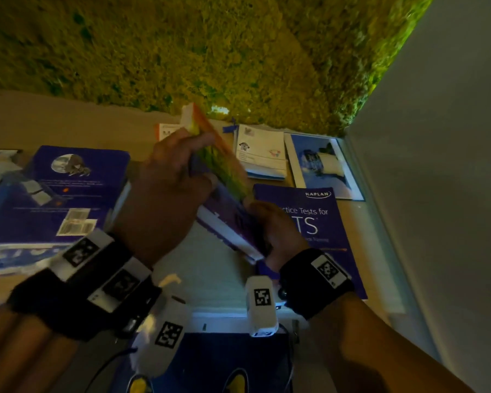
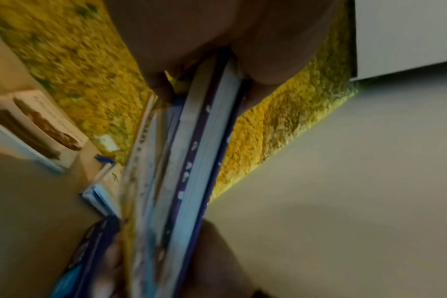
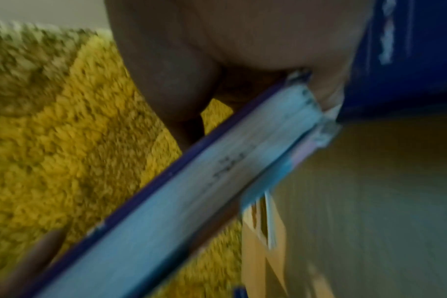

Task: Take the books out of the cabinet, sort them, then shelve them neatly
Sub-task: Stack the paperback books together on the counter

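Note:
Both hands hold a tilted bundle of books (image 1: 224, 191) above the floor: purple covers with pale page edges, and a green and orange one on top. My left hand (image 1: 170, 177) grips its far end, fingers curled over the covers. My right hand (image 1: 270, 222) grips the near corner. The left wrist view shows the bundle (image 2: 191, 161) edge-on, several books pressed together. In the right wrist view the purple book's page edge (image 3: 191, 201) runs diagonally under my fingers.
More books lie flat on the tan floor (image 1: 77, 126): a large purple one (image 1: 60, 194) at left, a purple Kaplan book (image 1: 318, 231) at right, a white booklet (image 1: 262, 154) and a blue-and-white one (image 1: 321, 163) beyond. A yellow-green shag rug (image 1: 210, 52) lies ahead; a white wall (image 1: 451, 165) rises at right.

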`<state>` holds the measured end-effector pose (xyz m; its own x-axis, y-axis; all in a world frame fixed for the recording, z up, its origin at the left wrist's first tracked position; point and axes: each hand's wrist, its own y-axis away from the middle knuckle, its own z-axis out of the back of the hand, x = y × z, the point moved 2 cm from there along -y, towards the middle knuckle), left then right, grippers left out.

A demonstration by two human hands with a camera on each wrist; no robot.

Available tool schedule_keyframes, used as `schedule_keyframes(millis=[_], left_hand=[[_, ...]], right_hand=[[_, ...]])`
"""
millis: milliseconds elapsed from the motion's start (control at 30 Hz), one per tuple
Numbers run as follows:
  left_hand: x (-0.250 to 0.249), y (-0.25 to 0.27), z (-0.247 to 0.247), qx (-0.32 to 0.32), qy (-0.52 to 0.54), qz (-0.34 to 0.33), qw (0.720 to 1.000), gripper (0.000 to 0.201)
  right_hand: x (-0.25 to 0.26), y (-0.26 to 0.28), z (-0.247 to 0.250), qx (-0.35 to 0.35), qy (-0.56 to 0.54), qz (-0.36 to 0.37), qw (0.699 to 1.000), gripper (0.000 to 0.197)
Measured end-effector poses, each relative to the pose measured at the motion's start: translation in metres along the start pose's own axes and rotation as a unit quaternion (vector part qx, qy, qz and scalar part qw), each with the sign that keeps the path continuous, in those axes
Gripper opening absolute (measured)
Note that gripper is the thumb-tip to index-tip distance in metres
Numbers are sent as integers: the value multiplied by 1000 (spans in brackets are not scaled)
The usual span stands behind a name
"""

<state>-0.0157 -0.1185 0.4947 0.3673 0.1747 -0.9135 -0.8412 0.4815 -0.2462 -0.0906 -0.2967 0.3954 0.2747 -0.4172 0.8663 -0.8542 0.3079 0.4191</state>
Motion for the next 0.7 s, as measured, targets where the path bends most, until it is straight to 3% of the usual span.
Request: schedule_keyframes(millis=[100,200,267,367,433,533,633,700], left_hand=[[-6,10,-36,45,-28,-4,999,58],[6,19,-80,59,58,14,996,56],[18,23,-110,75,122,63,988,54],[47,28,-144,127,113,141,975,53],[66,36,-159,191,71,176,963,57],[75,43,-169,201,-37,137,969,53],[76,44,-172,176,-92,132,971,75],[80,45,-179,185,-46,156,969,85]], right_hand=[[33,14,49,-68,-17,70,995,13],[58,31,107,-130,35,122,983,6],[61,41,136,-154,95,138,974,16],[38,47,174,-226,161,116,954,8],[20,43,196,-274,266,83,921,31],[8,39,210,-277,398,32,874,48],[4,34,210,-261,374,51,888,55],[3,27,204,-223,351,76,906,41]])
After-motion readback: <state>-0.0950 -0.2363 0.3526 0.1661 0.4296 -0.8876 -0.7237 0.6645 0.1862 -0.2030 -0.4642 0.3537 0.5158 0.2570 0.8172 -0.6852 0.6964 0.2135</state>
